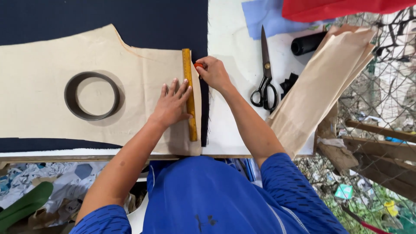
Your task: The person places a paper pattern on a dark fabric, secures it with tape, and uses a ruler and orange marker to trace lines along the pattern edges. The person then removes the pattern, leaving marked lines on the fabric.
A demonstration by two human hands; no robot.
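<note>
My left hand (172, 104) lies flat, fingers spread, pressing a yellow ruler (189, 93) onto a beige paper pattern piece (43, 99). The pattern lies on dark navy fabric (130, 17) spread over the white table (229, 34). The ruler runs along the pattern's right edge. My right hand (213, 73) is closed on a small orange marking chalk (198, 65), its tip touching the fabric just right of the ruler's upper part.
A dark metal ring (92, 95) rests on the pattern as a weight. Black scissors (265, 73) lie right of my right hand. Further right sit folded beige paper (320, 82), a black roll (307, 42), blue cloth (264, 15) and red cloth (338, 8). A wire fence (385, 65) borders the table's right.
</note>
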